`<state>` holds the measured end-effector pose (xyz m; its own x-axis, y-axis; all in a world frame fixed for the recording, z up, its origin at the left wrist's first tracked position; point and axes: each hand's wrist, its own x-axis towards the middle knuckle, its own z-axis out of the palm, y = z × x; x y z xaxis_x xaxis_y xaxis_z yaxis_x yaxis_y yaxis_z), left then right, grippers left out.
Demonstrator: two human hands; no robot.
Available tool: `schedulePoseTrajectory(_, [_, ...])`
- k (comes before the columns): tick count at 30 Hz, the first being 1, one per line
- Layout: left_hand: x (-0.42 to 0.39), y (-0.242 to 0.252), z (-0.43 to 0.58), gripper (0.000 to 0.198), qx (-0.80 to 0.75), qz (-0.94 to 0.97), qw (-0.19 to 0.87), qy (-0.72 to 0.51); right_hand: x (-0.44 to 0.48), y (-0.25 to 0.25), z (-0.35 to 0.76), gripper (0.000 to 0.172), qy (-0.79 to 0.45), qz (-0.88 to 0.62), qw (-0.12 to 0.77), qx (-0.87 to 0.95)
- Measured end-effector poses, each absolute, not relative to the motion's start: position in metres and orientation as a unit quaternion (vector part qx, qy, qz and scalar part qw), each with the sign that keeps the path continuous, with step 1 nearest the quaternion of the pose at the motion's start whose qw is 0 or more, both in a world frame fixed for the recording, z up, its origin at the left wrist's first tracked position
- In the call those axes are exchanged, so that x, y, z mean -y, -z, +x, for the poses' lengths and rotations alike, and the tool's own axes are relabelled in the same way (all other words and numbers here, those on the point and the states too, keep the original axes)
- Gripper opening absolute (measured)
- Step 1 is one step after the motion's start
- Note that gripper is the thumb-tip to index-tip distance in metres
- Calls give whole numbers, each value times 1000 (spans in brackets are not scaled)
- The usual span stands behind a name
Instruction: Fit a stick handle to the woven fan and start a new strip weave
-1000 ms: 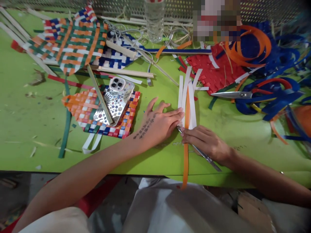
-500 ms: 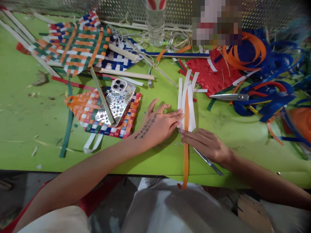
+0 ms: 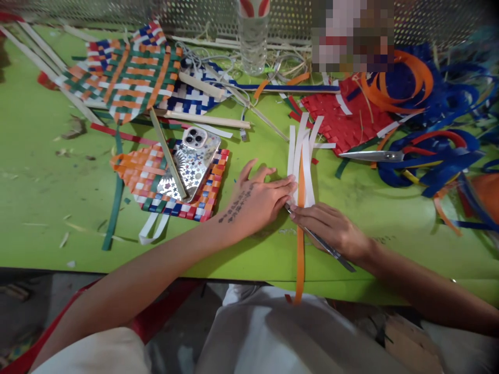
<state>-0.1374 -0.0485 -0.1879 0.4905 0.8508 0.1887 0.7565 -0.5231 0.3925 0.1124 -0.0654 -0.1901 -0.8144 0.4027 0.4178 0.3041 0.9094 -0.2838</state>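
Observation:
Several white strips stand fanned out on the green table, with an orange strip running through them and hanging over the front edge. My left hand has its thumb and nearest fingers closed on the lower left of the white strips; its other fingers stick out. My right hand lies just right of it, closed, with its fingertips at the base of the strips. Under its fingers runs a slim silver metal tool, its tip against the strips. Whether it is a knife or tweezers I cannot tell.
Left lie a patterned phone on a woven piece and a woven fish shape. Scissors rest near a red woven piece and coiled blue strips. A clear bottle stands behind.
The view has shifted slightly, moving the table's things a little rightward. The metal tool has turned slightly and sits closer under my right hand. Both hands stay at the strips.

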Motion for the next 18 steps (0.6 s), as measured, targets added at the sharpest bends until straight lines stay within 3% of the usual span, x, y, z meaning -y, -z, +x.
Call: schedulePoseTrajectory(18, [49,192,-137,32,-472,852,122,-191,70,198,117,30,-127,-175,286,934])
